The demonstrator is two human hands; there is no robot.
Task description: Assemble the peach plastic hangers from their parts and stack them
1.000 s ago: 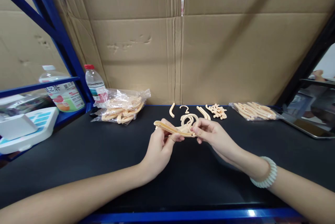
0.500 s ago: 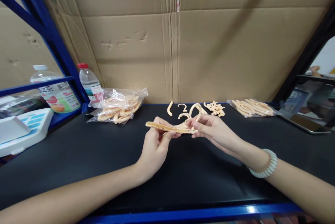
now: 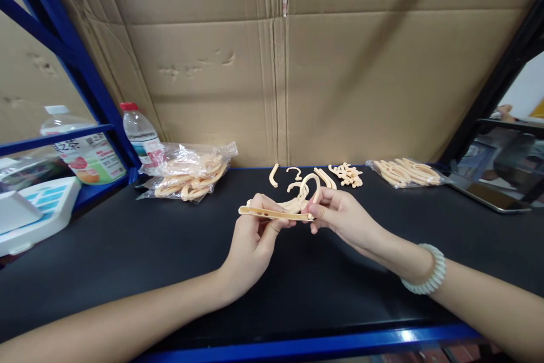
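Between finger and thumb, my left hand (image 3: pixel 254 238) grips a beige plastic hanger arm (image 3: pixel 274 214), which lies nearly level with its slotted edge toward me. My right hand (image 3: pixel 346 218) pinches the curved hanger hook (image 3: pixel 312 182) where it meets the arm's right end. Hook and arm touch there, but fingers partly cover the joint, so I cannot tell whether they are locked together. Just behind my hands, more beige hanger pieces (image 3: pixel 293 203) with a smaller hook show on the black table (image 3: pixel 170 272).
At the back lie a single arm piece (image 3: pixel 274 175), a loose hook (image 3: pixel 294 173) and a pile of small parts (image 3: pixel 346 174). Bagged hanger parts sit left (image 3: pixel 191 176) and right (image 3: pixel 406 173). Bottles (image 3: pixel 142 136) and a white-blue device (image 3: pixel 42 210) stand left; a phone-like slab (image 3: pixel 488 196) lies right.
The hanger arm has tilted closer to level and turned its slotted edge more toward me. The hook has shifted slightly left and down with my right hand. Both hands keep their hold.
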